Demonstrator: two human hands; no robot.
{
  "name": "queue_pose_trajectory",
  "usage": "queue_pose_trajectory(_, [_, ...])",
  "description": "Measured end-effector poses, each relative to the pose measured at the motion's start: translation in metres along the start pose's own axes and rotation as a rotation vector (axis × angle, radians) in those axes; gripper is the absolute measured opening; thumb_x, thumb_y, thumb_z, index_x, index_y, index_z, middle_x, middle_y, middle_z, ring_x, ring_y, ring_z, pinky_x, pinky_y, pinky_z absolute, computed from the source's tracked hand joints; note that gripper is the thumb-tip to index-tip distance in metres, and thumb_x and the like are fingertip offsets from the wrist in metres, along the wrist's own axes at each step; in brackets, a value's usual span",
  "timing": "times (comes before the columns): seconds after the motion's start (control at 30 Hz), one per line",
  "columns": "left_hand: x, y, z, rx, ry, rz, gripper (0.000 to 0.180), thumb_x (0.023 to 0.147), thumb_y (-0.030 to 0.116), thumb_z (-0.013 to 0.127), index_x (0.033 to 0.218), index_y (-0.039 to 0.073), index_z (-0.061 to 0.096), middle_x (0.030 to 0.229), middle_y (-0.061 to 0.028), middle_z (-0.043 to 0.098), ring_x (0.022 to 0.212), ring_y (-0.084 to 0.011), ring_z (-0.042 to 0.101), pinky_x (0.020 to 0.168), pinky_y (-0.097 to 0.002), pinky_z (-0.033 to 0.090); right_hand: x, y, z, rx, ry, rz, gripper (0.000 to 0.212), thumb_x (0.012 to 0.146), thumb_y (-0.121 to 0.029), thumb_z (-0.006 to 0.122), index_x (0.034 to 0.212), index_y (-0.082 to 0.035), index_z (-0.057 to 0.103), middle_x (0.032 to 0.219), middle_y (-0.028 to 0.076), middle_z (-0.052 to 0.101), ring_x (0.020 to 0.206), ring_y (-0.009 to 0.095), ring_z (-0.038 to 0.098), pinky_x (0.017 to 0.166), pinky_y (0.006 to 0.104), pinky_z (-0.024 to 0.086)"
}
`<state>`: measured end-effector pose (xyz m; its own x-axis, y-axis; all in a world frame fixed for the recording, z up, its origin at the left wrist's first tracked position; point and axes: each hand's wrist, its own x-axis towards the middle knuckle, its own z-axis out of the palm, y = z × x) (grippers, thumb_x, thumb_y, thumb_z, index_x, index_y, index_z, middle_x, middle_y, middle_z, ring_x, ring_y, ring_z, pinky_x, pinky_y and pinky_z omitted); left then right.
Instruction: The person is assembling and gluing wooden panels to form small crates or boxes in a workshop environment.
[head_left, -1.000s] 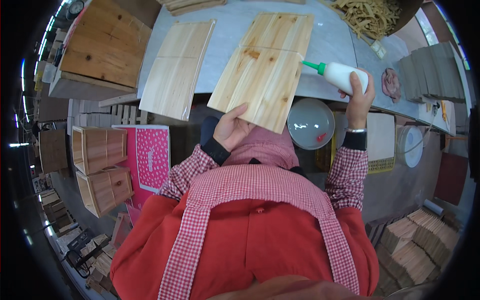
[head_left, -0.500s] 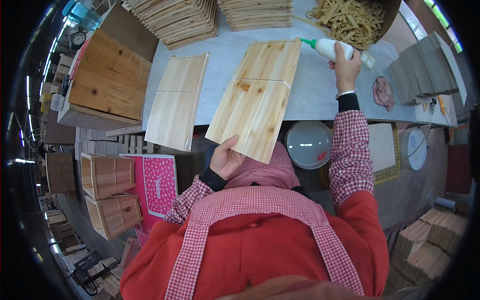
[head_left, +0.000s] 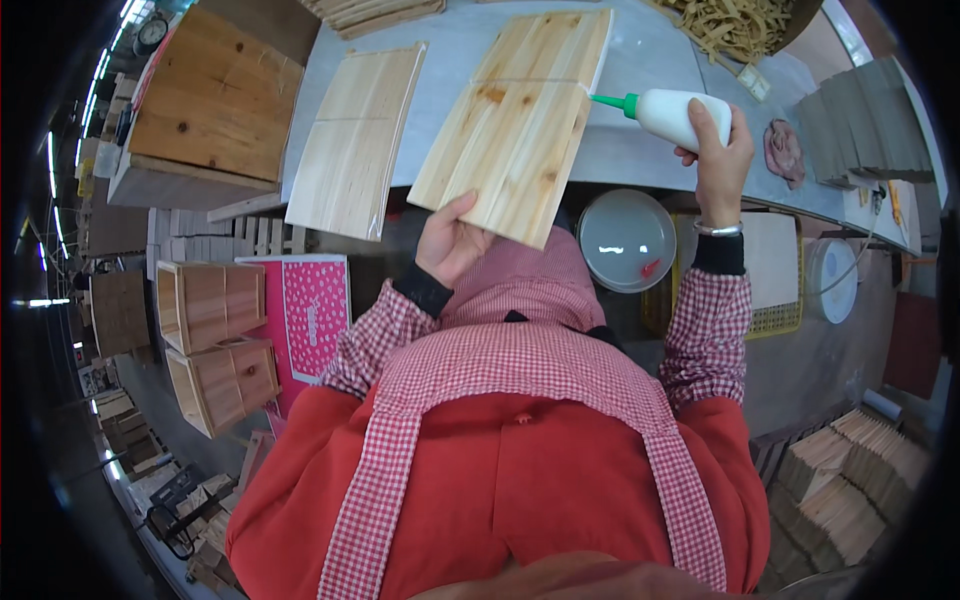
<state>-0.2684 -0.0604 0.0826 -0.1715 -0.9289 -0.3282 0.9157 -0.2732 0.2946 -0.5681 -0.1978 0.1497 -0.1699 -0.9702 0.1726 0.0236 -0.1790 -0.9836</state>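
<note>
My left hand (head_left: pixel 452 242) grips the near end of a pale wooden panel (head_left: pixel 515 130), thumb on top and fingers beneath. The panel has brown knots and a groove across it, and its near end overhangs the table edge. In my right hand (head_left: pixel 718 150) is a white glue bottle (head_left: pixel 668 113) with a green nozzle (head_left: pixel 616 101). The nozzle tip points left, at the panel's right edge near the groove; whether it touches cannot be made out. Left of this panel lies a second wooden panel (head_left: pixel 352 140), with a similar groove, also jutting past the table edge.
On the table (head_left: pixel 660 160) a large wooden box (head_left: pixel 205 95) stands at left. A container of wood strips (head_left: pixel 735 25), a crumpled pink cloth (head_left: pixel 783 153) and a stack of grey boards (head_left: pixel 868 125) are at right. Below the table edge is a round basin (head_left: pixel 628 243).
The bottle's nozzle has moved from the panel's far right corner toward me, along its right edge to near the groove. My left hand still holds the panel. The whole view has shifted.
</note>
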Motion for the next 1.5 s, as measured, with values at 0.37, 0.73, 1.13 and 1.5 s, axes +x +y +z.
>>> queue_pose_trajectory(0.37, [0.021,0.018,0.006,0.034,-0.119,0.043,0.046,0.094,0.008,0.05,0.136,-0.002,0.034,0.135,-0.0182,0.048,0.125,-0.0288,0.048,0.107,-0.0434,0.041,-0.09,-0.039,-0.002,-0.032,-0.235,-0.012,0.034,0.086,-0.026,0.069,0.106,-0.001,0.055,0.08,0.005,0.06,0.058,0.009,0.057,0.044,0.02,0.043])
queue_pose_trajectory(0.73, [0.025,0.027,0.016,0.085,-0.112,0.084,0.044,0.094,0.008,0.05,0.134,-0.003,0.037,0.133,-0.0187,0.049,0.124,-0.0293,0.049,0.107,-0.0435,0.041,-0.104,-0.048,0.007,-0.1,-0.229,-0.101,0.032,0.087,-0.023,0.068,0.106,-0.001,0.054,0.084,0.005,0.06,0.064,0.009,0.057,0.045,0.021,0.045])
queue_pose_trajectory(1.13, [-0.009,0.014,0.004,0.005,-0.125,-0.019,0.055,0.093,0.006,0.048,0.142,-0.001,0.025,0.141,-0.0212,0.04,0.131,-0.0327,0.041,0.111,-0.0468,0.034,-0.031,-0.032,0.019,0.189,0.203,-0.138,0.036,0.087,-0.024,0.068,0.106,0.002,0.05,0.085,0.01,0.06,0.055,0.015,0.059,0.042,0.0245,0.048])
queue_pose_trajectory(1.5, [-0.009,0.014,0.013,0.063,-0.089,0.002,0.053,0.092,0.005,0.052,0.139,-0.001,0.029,0.136,-0.0187,0.045,0.127,-0.0301,0.046,0.108,-0.0446,0.039,-0.043,-0.035,0.014,-0.038,0.054,-0.103,0.035,0.088,-0.025,0.067,0.104,0.002,0.052,0.083,0.009,0.061,0.054,0.013,0.059,0.042,0.022,0.046])
